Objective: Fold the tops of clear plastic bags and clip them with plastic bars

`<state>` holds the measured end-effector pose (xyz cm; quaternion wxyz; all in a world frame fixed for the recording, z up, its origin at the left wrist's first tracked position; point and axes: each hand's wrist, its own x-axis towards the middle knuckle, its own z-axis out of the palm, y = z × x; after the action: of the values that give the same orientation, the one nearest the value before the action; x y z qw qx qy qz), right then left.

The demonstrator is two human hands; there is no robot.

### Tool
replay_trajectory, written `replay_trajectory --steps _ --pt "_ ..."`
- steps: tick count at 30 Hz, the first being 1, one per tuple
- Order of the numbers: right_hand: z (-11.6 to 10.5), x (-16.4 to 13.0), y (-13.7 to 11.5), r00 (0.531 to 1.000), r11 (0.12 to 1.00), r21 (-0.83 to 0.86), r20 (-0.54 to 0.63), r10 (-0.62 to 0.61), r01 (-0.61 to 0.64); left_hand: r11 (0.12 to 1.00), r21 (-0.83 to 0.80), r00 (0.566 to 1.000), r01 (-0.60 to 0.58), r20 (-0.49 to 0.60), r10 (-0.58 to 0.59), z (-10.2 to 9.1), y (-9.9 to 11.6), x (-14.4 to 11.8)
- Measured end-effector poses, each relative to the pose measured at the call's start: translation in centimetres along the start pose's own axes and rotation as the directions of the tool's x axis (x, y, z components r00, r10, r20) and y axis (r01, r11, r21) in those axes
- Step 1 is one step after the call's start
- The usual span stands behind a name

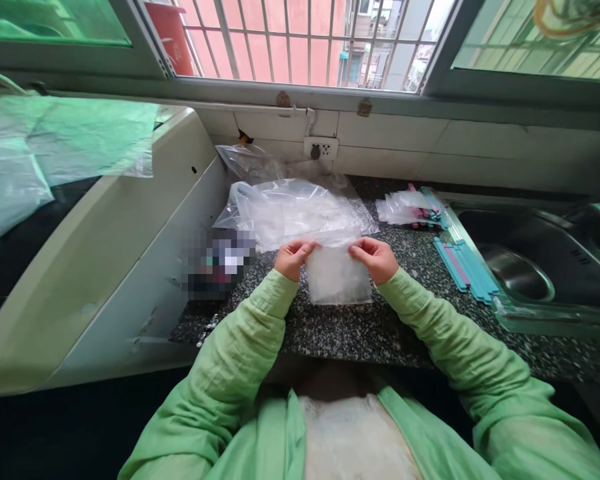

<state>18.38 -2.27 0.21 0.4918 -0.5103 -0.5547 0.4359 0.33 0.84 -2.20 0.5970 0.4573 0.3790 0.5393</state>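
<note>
A small clear plastic bag (pixel 339 275) hangs between my two hands over the front of the speckled counter. My left hand (pixel 295 257) pinches its upper left corner between thumb and fingers. At the upper right corner my right hand (pixel 375 258) grips it the same way. The bag looks flat, and I cannot make out anything inside it. Just behind it lies a heap of larger clear plastic bags (pixel 295 207), which its top edge overlaps in view.
Right of my hands are several blue and pink strips (pixel 463 270), with bagged strips (pixel 413 207) behind them. The steel sink (pixel 510 233) lies farther right. A white appliance (pixel 145 260) and a blurred-out object (pixel 220 263) stand left. A wall socket (pixel 321 148) is at the back.
</note>
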Motion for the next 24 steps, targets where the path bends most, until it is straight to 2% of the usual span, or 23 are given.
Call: replay_trajectory --steps 3,6,8,11,14,19,24 --pt "-0.6 0.2 -1.0 0.992 0.998 -0.061 0.122 0.012 -0.004 0.997 -0.054 0.998 0.057 0.037 -0.055 0.0 0.7 0.0" --pt "-1.1 0.3 -1.8 0.959 0.994 -0.107 0.277 0.065 -0.037 0.991 -0.022 0.984 0.131 0.123 -0.127 -0.3 1.6 0.2" --pt "-1.2 0.2 -2.0 0.926 0.99 -0.129 0.363 0.099 -0.055 0.979 0.044 0.954 0.198 0.22 -0.203 -0.6 2.0 0.3" --pt "-1.1 0.0 -2.0 0.878 0.985 -0.162 0.461 0.131 -0.062 0.944 0.167 0.876 0.286 0.353 -0.328 -0.8 2.4 0.3" --pt "-0.6 -0.3 -1.7 0.829 0.978 -0.197 0.537 0.16 -0.061 0.923 0.273 0.834 0.271 0.411 -0.367 -0.7 2.2 0.1" --pt "0.1 -0.6 -1.1 0.786 0.968 -0.242 0.586 0.198 -0.063 0.924 0.335 0.844 0.186 0.427 -0.325 -0.2 1.5 -0.2" --pt "0.1 -0.5 -0.8 0.825 0.97 -0.242 0.541 0.165 -0.035 0.938 0.306 0.874 0.16 0.397 -0.279 0.1 1.5 -0.3"
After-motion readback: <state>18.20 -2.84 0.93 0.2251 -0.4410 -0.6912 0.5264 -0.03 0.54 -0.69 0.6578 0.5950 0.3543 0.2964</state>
